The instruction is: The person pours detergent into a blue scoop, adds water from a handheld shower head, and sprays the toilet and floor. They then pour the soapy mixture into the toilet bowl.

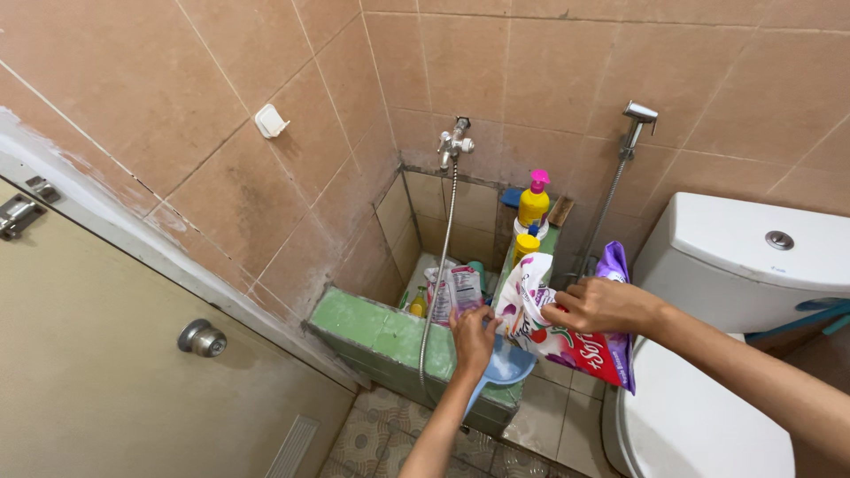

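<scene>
Here, over the green ledge (pixel 381 332) of the tiled water basin, the left hand (pixel 473 336) is clenched on one blue plastic scoop (pixel 506 365). The right hand (pixel 602 305) pinches the top of one purple-and-white refill pouch (pixel 567 332), tilted just above that scoop. Two yellow bottles (pixel 532 208) stand behind, and one white toilet (pixel 708 398) sits beside.
</scene>
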